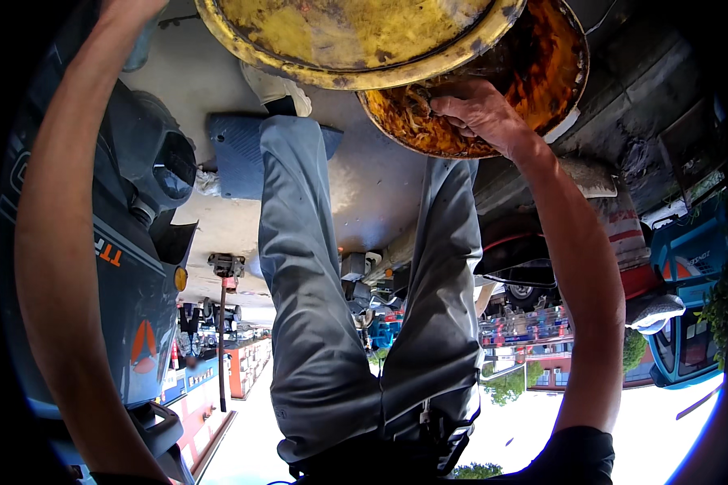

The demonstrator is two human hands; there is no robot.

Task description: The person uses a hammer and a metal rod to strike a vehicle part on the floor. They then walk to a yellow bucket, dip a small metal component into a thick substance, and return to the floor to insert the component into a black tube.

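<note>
At the upper right, my right hand (pixel 479 113) reaches down inside a round tub (pixel 573 48) coated with orange-brown grease. Its fingers are curled closed beside a smeared, clumpy lump (pixel 418 105); whether they hold any of it is hard to make out. A worn yellow round lid or pan (pixel 356 36), scuffed and stained dark, overlaps the tub's far left side. My left hand (pixel 136 5) is cut off by the top edge at the far left, so its fingers are hidden.
A dark grey machine (pixel 97 267) stands along the left, under my left arm. Near my foot lies a blue-grey mat (pixel 239 153). A long-handled jack (pixel 225 271) is behind on the left. Blue vehicles (pixel 692 275) stand at the right.
</note>
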